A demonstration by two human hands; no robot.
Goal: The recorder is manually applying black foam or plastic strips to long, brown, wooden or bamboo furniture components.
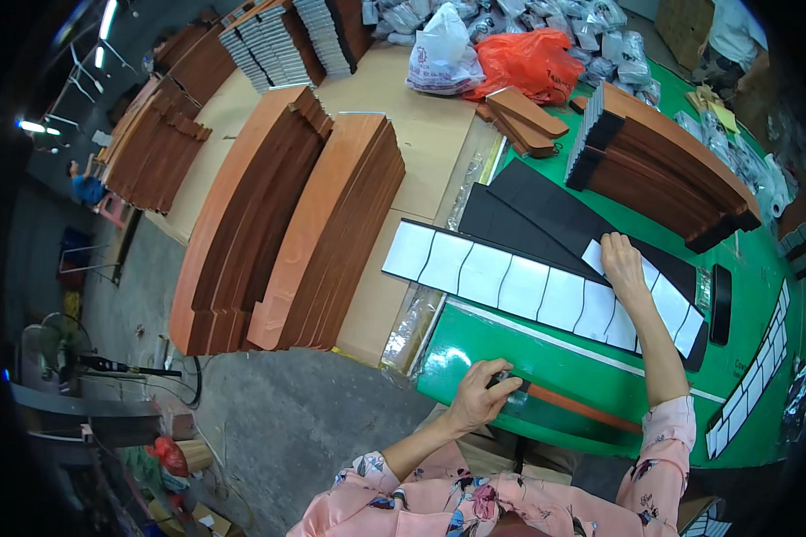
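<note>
My left hand is at the table's near edge, thumb and fingers closed on the dark end of a narrow reddish-brown wooden piece. The piece lies along that edge and runs rightward under my right forearm. Farther right, my right hand has its fingers bent and pinched at the upper end of a short strip of white stickers. Beneath it is a black sheet. A longer black-edged strip of white stickers, divided by wavy dark lines, lies beside it and passes under my right wrist.
Stacks of curved brown wooden pieces stand left on cardboard; another stack stands back right. A red plastic bag and white bag sit behind, before many wrapped parts. A black oblong and patterned strip lie right.
</note>
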